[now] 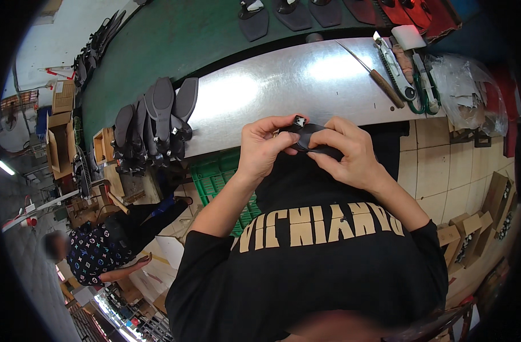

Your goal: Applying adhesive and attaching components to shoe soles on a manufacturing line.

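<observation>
Between my two hands is a dark heeled shoe [310, 134], held just past the near edge of the metal worktop. My left hand [264, 146] grips the end where a small square heel tip [299, 121] shows a pale face. My right hand [347, 149] pinches the strap or upper on the other side with thumb and fingers. The fingers hide much of the shoe. Several similar dark shoes [159, 98] lie in a pile to the left, soles up, on the worktop's edge.
The metal worktop [243, 91] adjoins a green surface [158, 45]. On its right lie a wooden-handled awl [386, 88], a utility knife [394, 65], a white-headed brush [408, 37] and a plastic bag [468, 85]. Shoes line the far side. A green crate [215, 179] sits below; another person [98, 251] is at left.
</observation>
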Demonstrator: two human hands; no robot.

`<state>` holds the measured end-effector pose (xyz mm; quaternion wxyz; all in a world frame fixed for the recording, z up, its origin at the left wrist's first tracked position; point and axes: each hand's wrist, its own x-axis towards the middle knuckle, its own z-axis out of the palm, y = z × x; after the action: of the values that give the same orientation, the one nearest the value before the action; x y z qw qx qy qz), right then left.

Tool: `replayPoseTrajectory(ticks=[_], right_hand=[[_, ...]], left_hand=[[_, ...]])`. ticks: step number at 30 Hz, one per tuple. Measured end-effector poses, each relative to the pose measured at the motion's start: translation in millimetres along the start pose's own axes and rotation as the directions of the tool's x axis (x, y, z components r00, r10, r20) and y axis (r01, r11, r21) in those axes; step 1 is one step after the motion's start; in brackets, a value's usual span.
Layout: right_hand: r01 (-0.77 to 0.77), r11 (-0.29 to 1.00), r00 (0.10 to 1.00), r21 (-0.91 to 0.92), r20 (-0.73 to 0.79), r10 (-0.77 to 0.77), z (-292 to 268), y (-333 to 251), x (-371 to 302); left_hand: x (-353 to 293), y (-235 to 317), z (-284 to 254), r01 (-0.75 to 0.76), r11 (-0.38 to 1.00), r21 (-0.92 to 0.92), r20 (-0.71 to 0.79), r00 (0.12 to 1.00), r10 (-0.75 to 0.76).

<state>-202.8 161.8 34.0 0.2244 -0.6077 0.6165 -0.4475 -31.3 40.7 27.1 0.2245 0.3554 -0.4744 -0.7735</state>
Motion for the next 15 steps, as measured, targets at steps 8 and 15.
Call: replayPoseTrajectory(ticks=[8, 15], right_hand=[[0.164, 0.986, 0.979, -0.042, -0.113, -0.168, 2.8, 3.9, -0.8], [0.056, 0.998, 0.978, -0.04, -0.201, -0.063, 5.2, 0.0, -3.8]], left_hand=[[3.1, 11.1, -7.3, 0.308, 0.912, -0.272, 0.205, 0.944, -0.258], [-0.1, 11.0, -5.3, 0.167, 0.984, 0.063, 0.14, 0.975, -0.175]])
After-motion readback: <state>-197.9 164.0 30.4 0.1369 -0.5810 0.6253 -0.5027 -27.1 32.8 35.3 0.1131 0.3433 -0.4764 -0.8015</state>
